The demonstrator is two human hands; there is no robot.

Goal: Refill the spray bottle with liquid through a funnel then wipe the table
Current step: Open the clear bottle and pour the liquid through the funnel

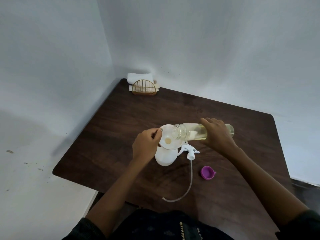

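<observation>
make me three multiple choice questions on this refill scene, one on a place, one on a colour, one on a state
1. Where does the napkin holder stand?
A. at the table's far corner by the wall
B. beside the purple cap
C. at the near table edge

2. What colour is the loose cap lying on the table?
A. gold
B. purple
C. black

3. How is the clear bottle held by the right hand?
A. upright, cap on
B. upside down inside the funnel
C. tipped on its side, open mouth over the funnel

Answers:
1 A, it stands at the far corner where the walls meet.
2 B, the cap right of the spray head is purple.
3 C, the bottle lies near level with its mouth above the funnel, which the left hand steadies at the rim on the white spray bottle.
</observation>
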